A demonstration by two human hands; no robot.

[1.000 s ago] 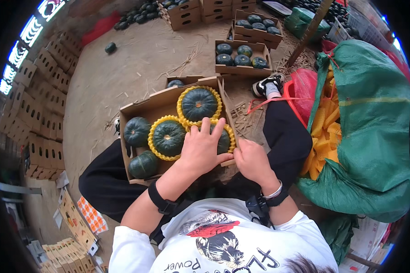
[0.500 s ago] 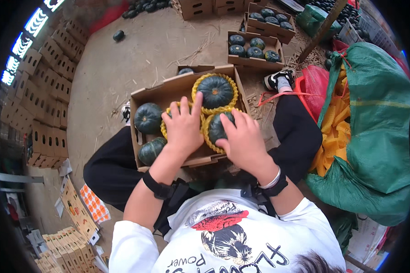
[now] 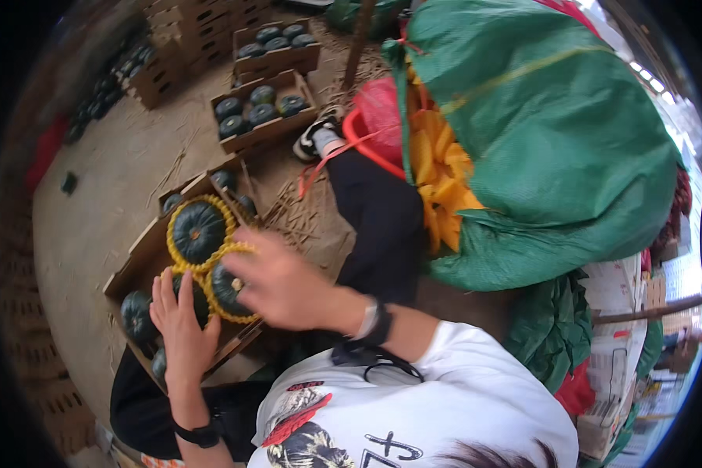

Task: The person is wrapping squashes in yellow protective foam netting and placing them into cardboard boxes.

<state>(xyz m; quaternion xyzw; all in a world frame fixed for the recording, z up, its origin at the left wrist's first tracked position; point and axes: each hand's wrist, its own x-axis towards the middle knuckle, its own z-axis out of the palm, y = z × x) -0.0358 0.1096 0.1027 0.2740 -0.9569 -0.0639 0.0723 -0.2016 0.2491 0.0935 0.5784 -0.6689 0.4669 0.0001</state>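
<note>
A cardboard box (image 3: pixel 150 248) lies tilted in front of me. Inside, yellow foam nets wrap a far green pumpkin (image 3: pixel 199 232), a nearer right pumpkin (image 3: pixel 226 292) and a third pumpkin (image 3: pixel 201 303), partly hidden by my left hand. Bare pumpkins, one (image 3: pixel 137 316) at the left and another (image 3: pixel 159 363) near my left wrist, have no net. My left hand (image 3: pixel 183 331) rests on the third netted pumpkin, fingers stretched out. Blurred by motion, my right hand (image 3: pixel 277 281) is over the right edge of the nearer netted pumpkin, thumb and fingers apart, with nothing visible held.
To the right bulges a large green sack (image 3: pixel 554 148), with yellow foam nets (image 3: pixel 438 175) spilling from its mouth. A red basket (image 3: pixel 356 129) stands beside it. Farther off are a box of pumpkins (image 3: pixel 261 115) and another box (image 3: pixel 277 58). My right leg (image 3: pixel 370 210) borders the box.
The view has swung right, bringing more of the green sack in. My right hand has lifted off the nearer netted pumpkin and shifted right; my left hand stays on its pumpkin.
</note>
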